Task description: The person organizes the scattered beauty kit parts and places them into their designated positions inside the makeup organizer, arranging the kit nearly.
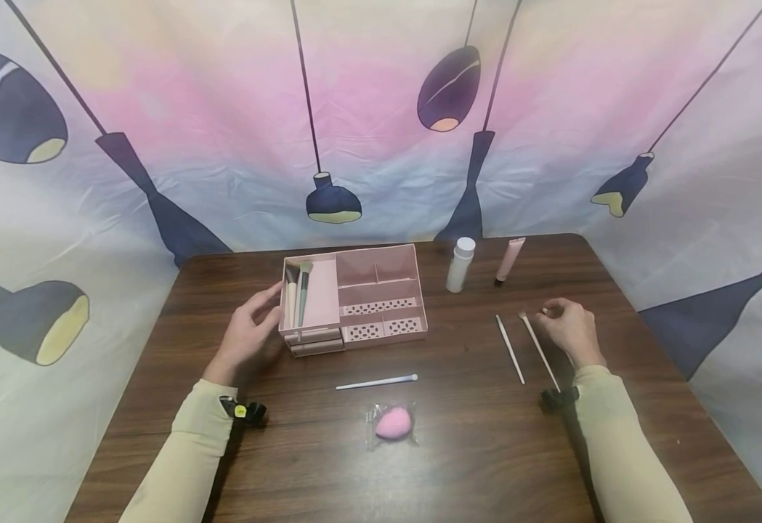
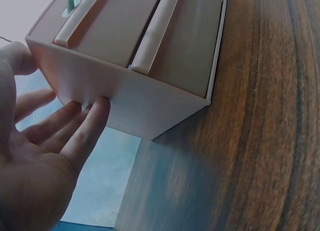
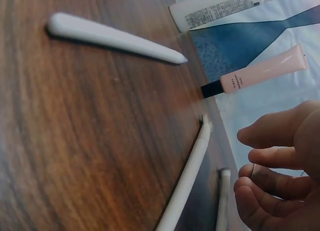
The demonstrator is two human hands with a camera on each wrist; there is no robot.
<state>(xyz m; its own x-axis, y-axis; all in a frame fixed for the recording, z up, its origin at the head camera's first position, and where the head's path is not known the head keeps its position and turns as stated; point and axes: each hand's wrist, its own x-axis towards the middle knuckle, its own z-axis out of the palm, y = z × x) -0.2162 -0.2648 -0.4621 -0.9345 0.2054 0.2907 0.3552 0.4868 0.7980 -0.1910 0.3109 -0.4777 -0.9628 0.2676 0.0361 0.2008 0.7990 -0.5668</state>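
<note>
A pink makeup organizer [image 1: 320,290] stands on the table, left of the middle. My left hand [image 1: 250,323] rests its nearly straight fingers against the organizer's left side, as the left wrist view also shows. Two makeup brushes, one with a green handle [image 1: 303,299], stand in the organizer's left compartment. On the right, my right hand [image 1: 570,330] hovers with loosely bent fingers and nothing between them. Beside it lie a thin makeup brush [image 1: 539,350] and a white stick [image 1: 510,349]. Another thin stick [image 3: 223,198] shows near the fingers in the right wrist view.
A white bottle [image 1: 459,269] stands behind, with a pink tube [image 1: 511,260] on its black cap beside it. In front of the organizer lie a white-handled brush [image 1: 377,383] and a pink makeup sponge [image 1: 394,423] in clear wrap. A printed curtain [image 1: 381,145] hangs behind the table.
</note>
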